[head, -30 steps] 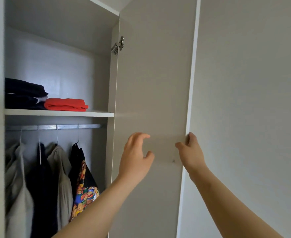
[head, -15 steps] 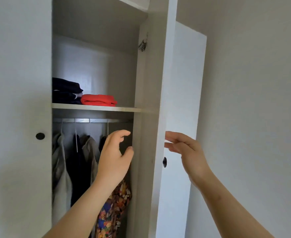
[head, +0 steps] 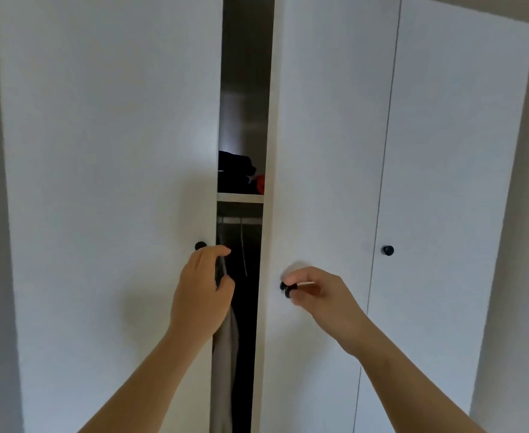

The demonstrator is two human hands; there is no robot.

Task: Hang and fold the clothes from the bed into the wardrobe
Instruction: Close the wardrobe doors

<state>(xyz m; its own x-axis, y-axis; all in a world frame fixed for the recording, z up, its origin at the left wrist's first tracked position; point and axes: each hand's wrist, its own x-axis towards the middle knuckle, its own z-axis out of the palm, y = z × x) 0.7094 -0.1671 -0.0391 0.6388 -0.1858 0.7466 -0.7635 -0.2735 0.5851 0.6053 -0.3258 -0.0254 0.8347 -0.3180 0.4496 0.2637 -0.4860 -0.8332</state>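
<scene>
The white wardrobe stands nearly closed, with a narrow gap between the left door (head: 116, 182) and the middle door (head: 325, 151). My left hand (head: 202, 295) curls its fingers round the left door's inner edge, just below that door's black knob (head: 200, 245). My right hand (head: 319, 292) pinches the middle door's black knob (head: 286, 289). Through the gap I see folded dark clothes (head: 235, 173) and a sliver of a red folded garment (head: 260, 182) on the shelf (head: 239, 197). Below the rail (head: 239, 220) hangs a grey garment (head: 225, 354).
A third white door (head: 450, 182) with its own black knob (head: 388, 250) is closed at the right. Grey wall borders the wardrobe on both sides. The bed is out of view.
The middle door has swung from wide open to almost closed. My right hand left the door's edge and took its knob. My left hand moved to the left door's edge.
</scene>
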